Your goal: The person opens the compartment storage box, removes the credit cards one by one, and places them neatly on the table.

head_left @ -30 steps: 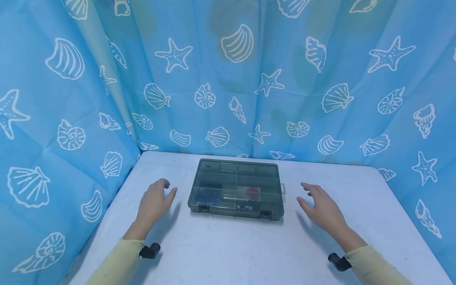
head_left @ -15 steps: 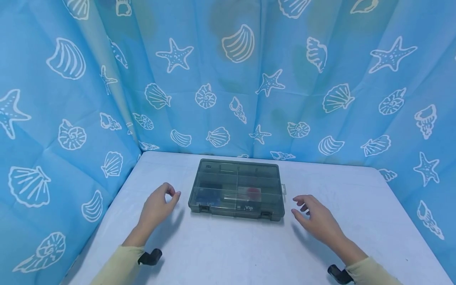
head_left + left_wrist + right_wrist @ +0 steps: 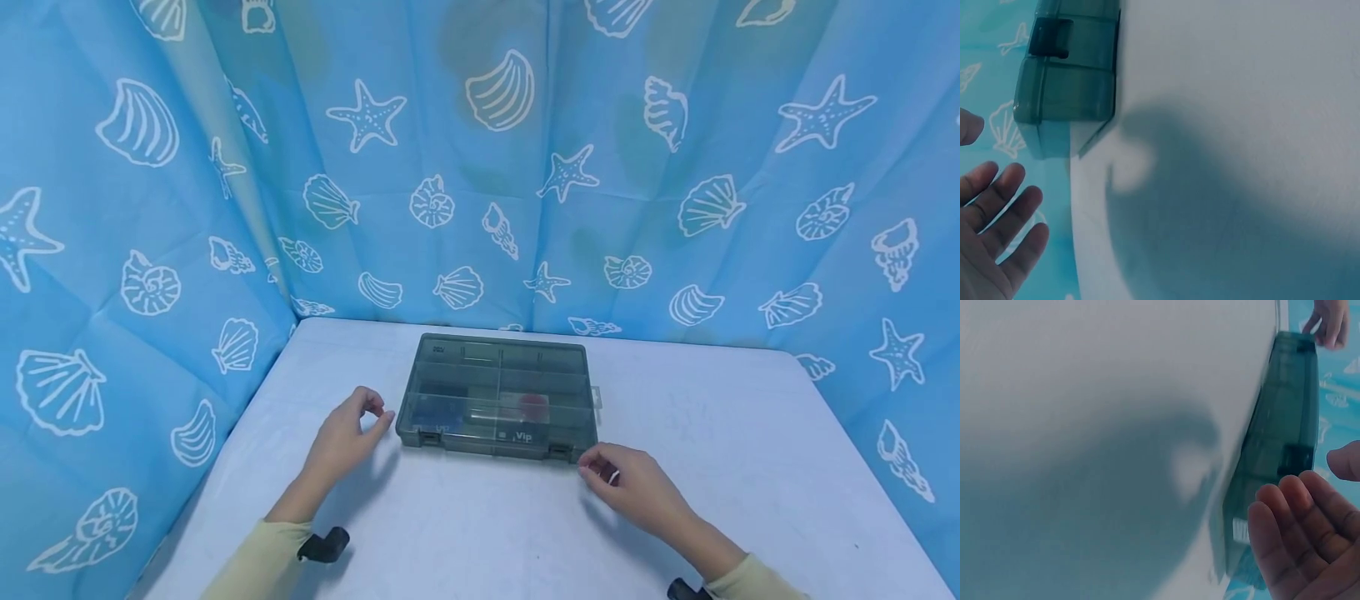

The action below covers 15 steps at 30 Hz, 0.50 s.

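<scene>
A dark translucent compartment box (image 3: 457, 375) lies on the white table with its lid closed. Through the lid show a blue item at the left, a red item and the lettering "Vip". Two latches sit on its front edge, one a black latch (image 3: 1052, 37) in the left wrist view. My left hand (image 3: 347, 432) hovers just off the box's left front corner, fingers loosely bent, nothing in them. My right hand (image 3: 633, 487) is at the right front corner, fingertips right at the edge beside the right latch (image 3: 1296, 459), thumb apart from the fingers.
The white tablecloth (image 3: 480, 533) spreads around the box. Behind and to the sides hangs a blue curtain (image 3: 420, 233) printed with shells and starfish. A clear tab (image 3: 597, 397) sticks out from the box's right side. Dark wrist cameras (image 3: 324, 546) sit on the sleeves.
My right hand has moved left and nearer me, to the box's right front corner. My left hand has come slightly right, closer to the box. The box has stayed still.
</scene>
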Each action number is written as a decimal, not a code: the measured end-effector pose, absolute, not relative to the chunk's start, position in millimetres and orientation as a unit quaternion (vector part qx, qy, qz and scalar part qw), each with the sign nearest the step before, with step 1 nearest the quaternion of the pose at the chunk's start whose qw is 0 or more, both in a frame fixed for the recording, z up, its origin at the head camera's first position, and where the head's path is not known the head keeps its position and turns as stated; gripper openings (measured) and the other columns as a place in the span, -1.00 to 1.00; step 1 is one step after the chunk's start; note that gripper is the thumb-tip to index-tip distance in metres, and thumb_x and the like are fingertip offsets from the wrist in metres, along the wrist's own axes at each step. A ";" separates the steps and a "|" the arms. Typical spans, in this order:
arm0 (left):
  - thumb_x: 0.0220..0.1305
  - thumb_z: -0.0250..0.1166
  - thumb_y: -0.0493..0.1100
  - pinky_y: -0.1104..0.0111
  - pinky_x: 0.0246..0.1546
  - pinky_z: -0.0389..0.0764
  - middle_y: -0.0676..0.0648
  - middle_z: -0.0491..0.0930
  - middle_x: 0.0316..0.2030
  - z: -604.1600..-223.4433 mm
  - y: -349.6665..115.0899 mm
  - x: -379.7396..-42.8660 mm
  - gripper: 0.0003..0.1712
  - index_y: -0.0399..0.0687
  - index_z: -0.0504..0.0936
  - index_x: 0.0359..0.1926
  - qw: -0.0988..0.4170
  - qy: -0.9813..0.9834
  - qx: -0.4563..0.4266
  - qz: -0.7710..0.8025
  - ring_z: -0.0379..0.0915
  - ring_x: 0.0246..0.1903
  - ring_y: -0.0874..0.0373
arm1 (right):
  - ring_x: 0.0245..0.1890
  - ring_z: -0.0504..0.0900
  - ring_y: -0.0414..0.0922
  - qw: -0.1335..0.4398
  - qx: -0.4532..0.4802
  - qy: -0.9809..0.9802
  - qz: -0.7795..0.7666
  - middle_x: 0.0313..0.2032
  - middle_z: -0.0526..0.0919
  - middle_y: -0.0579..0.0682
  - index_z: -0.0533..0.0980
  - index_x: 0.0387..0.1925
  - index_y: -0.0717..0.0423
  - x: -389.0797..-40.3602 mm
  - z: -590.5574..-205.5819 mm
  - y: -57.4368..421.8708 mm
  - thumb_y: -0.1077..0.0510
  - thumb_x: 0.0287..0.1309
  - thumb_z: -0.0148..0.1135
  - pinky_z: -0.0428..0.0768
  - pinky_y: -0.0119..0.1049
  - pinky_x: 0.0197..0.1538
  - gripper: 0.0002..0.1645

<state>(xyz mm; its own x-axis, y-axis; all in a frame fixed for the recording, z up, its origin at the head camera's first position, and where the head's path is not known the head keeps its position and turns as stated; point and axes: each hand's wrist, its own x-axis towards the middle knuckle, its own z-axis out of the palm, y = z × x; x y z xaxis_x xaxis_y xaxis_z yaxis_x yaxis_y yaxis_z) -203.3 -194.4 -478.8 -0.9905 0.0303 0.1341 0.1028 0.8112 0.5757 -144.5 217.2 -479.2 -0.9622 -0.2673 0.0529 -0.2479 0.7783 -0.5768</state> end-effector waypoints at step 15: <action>0.48 0.25 0.02 -0.06 0.28 0.53 -0.22 0.44 0.36 -492.0 -182.1 -209.7 -0.28 -0.12 0.28 0.51 0.032 -0.943 -0.095 -0.316 0.45 0.28 -0.16 | -0.39 0.57 -0.41 0.045 -0.189 0.909 -0.368 -0.39 0.63 -0.33 0.68 -0.15 0.03 -147.7 -503.0 185.2 0.08 0.34 0.32 0.67 -0.44 -0.30 -0.85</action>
